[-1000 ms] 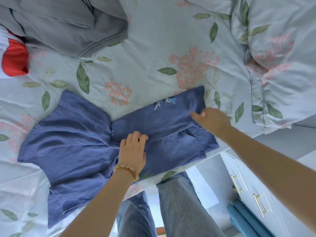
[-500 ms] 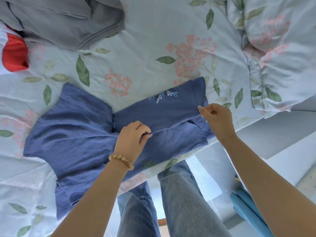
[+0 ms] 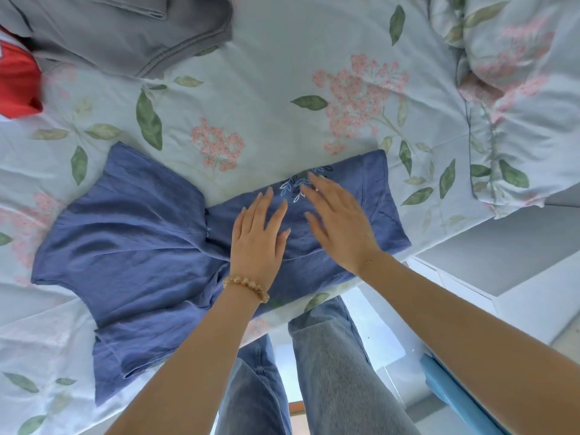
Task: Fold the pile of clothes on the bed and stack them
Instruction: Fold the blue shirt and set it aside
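A: What's different from a moment ago?

B: Half a second back both hands pinched the folded edge of the blue top (image 3: 150,246). Now they have let go and lie flat on it. The fold along the right half looks laid down, so I'd say this is the smoothing step, not another fold yet.

A: Where does the top sit?

B: On the floral bedsheet (image 3: 276,73), near the edge of the bed closest to the person. Its left half is spread wide; the right half is narrowed into a band, with a small leaf embroidery (image 3: 301,186) showing on top.

A: And the hands?

B: The left hand (image 3: 257,237), with a bead bracelet (image 3: 248,285) at the wrist, rests palm down on the middle of the band, fingers straight and slightly spread. The right hand (image 3: 339,227) is just beside it, fingers straight too, tips reaching the embroidery. It is a little blurred, so it seems to be sweeping. Neither grips anything.

A: The rest of the job?

B: A grey garment (image 3: 125,29) lies at the far side, well apart, with something red (image 3: 17,83) at the left edge. Plenty seems left to do.
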Motion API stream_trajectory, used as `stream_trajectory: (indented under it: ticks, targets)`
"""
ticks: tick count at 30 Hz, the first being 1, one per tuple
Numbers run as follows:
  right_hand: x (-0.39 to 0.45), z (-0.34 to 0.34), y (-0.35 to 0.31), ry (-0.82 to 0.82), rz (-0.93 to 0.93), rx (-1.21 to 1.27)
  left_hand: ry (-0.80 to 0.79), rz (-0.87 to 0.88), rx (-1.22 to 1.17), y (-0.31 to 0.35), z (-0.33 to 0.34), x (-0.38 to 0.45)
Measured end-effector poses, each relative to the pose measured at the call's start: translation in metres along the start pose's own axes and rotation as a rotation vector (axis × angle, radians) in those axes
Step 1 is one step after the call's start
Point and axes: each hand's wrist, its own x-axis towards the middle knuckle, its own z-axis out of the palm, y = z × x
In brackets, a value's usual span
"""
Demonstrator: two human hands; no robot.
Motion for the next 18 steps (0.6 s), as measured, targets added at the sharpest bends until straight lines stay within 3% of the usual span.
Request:
stream_trajectory:
  ticks: [4, 8, 12, 14, 16, 18]
  targets:
    - [0.020, 0.022, 0.038, -0.265, -0.062, -0.201, -0.231, -0.092, 0.198, -0.021, 0.021, 0.014]
    - [0.019, 0.013, 0.093, -0.273, 0.130, -0.260, -0.318, -0.059, 0.218, -0.038, 0.026, 0.019]
    - [0.019, -0.004, 0.095, -0.261, 0.237, -0.237, -0.416, -0.054, 0.176, -0.029, 0.010, 0.022]
    - [0.024, -0.011, 0.076, -0.201, 0.253, -0.240, -0.334, -0.048, -0.040, -0.030, -0.012, 0.024]
    - [0.032, -0.017, 0.045, -0.126, 0.220, -0.173, -0.122, -0.100, -0.292, -0.042, -0.043, 0.023]
    - [0.042, -0.017, 0.007, -0.071, 0.156, -0.047, 0.051, -0.190, -0.337, -0.068, -0.075, 0.019]
